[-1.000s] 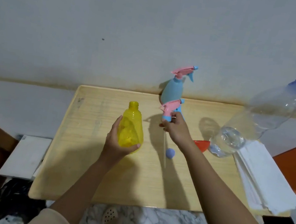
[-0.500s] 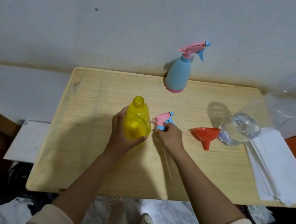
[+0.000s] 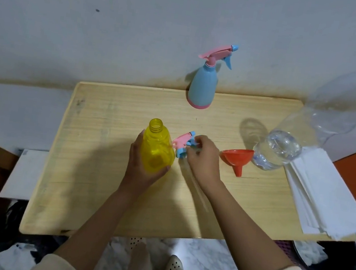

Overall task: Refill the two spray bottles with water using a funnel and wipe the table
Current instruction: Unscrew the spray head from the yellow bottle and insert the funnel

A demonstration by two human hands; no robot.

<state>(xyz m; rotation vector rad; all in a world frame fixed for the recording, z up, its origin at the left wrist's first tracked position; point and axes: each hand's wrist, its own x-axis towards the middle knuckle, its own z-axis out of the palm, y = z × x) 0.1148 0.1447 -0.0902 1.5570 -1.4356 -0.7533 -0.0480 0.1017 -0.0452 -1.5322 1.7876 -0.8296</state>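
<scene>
Left hand (image 3: 141,171) grips uncapped empty yellow bottle (image 3: 157,146); right hand (image 3: 203,159) holds sprayer head (image 3: 182,142).

Single head-worn view, steeply down over the table (image 3: 99,192) (wide-angle), close.

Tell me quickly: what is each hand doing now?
Left hand: closed around the open yellow plastic spray bottle.
Right hand: holding the pink-and-blue spray trigger head.

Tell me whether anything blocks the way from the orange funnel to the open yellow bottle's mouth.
The right hand and the pink-and-blue spray head it touches lie between the orange plastic funnel and the yellow translucent bottle. From above, the mouth looks unobstructed.
</scene>
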